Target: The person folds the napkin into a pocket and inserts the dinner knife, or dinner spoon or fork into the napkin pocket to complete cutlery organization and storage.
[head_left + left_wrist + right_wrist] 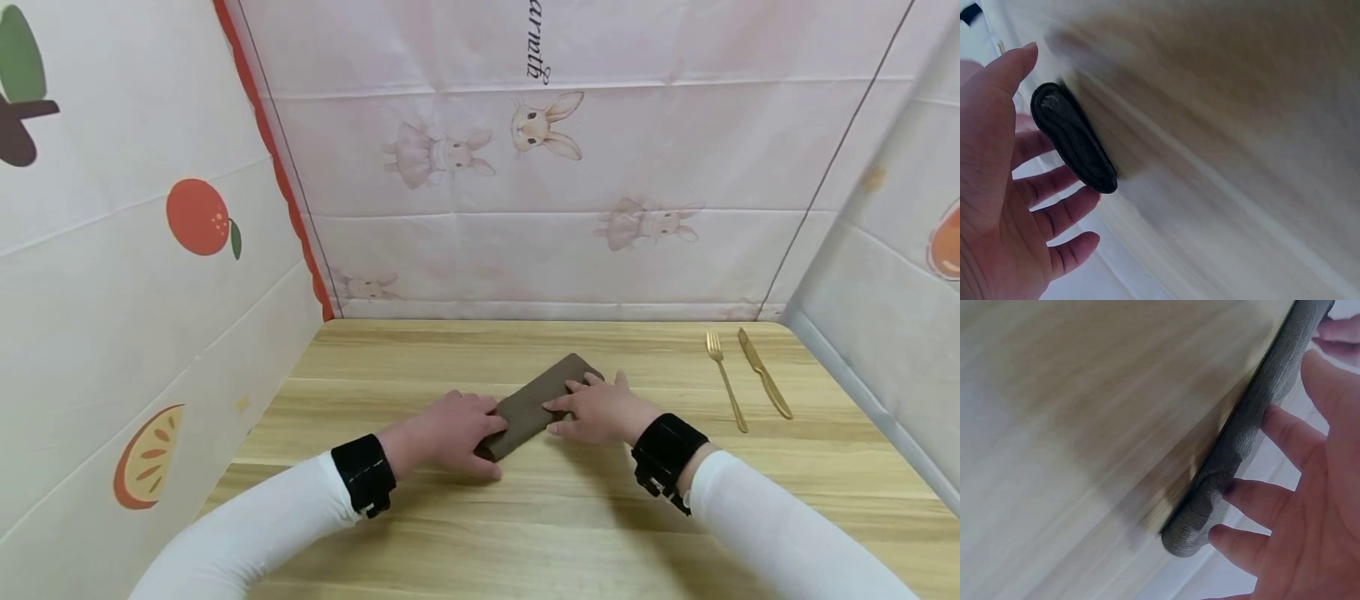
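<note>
A brown, leather-like mat [534,407], folded into a flat narrow roll, lies slantwise on the table. Its near left end [1075,144] shows several layers in the left wrist view. At that end, my left hand [450,429] touches it with relaxed fingers; the thumb stands away from the roll. Fingertips of my right hand [600,410] rest on the mat's right part, loosely spread. The right wrist view shows the long side [1241,434] of the roll against those fingertips. What lies inside the roll is hidden.
A gold fork [720,362] and a gold knife [763,372] lie side by side at the table's right. The wood-patterned table [480,542] meets a rabbit-print cloth wall [480,258] at the back, with fruit-print cloth [225,350] on the left.
</note>
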`<state>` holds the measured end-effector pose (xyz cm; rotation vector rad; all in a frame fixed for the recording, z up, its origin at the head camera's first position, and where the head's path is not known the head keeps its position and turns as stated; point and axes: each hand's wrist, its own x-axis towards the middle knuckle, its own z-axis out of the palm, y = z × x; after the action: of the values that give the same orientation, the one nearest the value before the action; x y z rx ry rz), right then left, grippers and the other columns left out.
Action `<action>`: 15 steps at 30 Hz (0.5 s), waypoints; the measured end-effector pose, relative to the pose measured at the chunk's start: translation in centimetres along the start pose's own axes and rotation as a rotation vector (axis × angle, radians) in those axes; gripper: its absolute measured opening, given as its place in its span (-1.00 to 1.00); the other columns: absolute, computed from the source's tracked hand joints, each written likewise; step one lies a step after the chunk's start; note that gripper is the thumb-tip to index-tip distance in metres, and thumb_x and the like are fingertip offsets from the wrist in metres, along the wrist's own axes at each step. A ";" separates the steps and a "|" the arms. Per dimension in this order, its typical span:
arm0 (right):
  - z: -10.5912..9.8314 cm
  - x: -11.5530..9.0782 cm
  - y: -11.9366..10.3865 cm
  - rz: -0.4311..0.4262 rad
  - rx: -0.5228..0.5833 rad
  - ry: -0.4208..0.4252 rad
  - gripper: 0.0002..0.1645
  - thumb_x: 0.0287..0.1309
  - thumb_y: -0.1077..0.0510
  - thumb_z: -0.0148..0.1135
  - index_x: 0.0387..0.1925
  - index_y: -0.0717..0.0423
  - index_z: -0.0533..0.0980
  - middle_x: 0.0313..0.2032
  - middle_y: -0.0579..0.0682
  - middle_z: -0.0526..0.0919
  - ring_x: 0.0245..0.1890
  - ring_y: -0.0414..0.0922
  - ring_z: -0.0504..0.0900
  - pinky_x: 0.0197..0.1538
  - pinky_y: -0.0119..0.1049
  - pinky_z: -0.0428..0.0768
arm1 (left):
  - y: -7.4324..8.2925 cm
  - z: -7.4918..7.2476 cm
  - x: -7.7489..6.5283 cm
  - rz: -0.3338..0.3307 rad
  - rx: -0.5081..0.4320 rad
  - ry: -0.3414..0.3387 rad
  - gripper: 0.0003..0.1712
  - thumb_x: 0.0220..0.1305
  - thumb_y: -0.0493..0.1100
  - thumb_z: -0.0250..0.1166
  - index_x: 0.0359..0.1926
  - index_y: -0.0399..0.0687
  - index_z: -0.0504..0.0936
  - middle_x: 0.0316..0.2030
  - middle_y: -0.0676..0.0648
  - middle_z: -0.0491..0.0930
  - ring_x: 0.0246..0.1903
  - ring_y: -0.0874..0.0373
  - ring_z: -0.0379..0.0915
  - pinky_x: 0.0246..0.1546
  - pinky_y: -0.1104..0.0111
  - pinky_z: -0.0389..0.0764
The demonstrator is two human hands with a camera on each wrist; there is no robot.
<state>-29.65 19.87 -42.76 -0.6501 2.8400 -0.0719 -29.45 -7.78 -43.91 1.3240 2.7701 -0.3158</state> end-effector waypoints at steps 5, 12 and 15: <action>-0.3 1.0 -0.1 0.000 0.007 0.018 -0.36 0.41 -0.45 0.01 0.39 -0.39 0.47 0.55 0.15 0.27 0.59 0.30 0.08 0.37 0.65 -0.10 | 1.5 -0.2 -0.1 -0.012 0.023 -0.015 -0.07 0.16 0.64 0.15 0.34 0.19 0.53 -0.09 0.11 0.43 -0.18 0.22 0.36 -0.13 0.23 0.42; -0.2 2.9 -0.1 -0.053 0.057 0.059 -0.47 0.35 -0.37 0.19 0.19 -0.23 0.55 0.38 0.07 0.52 0.51 0.21 0.31 0.36 0.61 0.10 | 4.0 -0.3 0.2 -0.027 0.070 -0.028 -0.01 0.13 0.71 0.09 0.30 0.14 0.54 -0.07 0.07 0.47 -0.13 0.19 0.43 -0.07 0.19 0.49; 0.0 3.9 -0.2 -0.062 0.079 0.065 -0.49 0.31 -0.33 0.28 0.13 -0.20 0.52 0.26 -0.05 0.62 0.45 0.13 0.40 0.37 0.56 0.16 | 5.0 -0.4 0.3 -0.043 0.090 -0.041 0.04 0.12 0.73 0.07 0.34 0.13 0.52 -0.01 0.04 0.49 -0.07 0.16 0.47 -0.06 0.19 0.52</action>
<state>-33.00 17.99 -43.51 -0.7315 2.8616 -0.2177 -25.74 -4.45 -44.32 1.2616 2.7840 -0.4698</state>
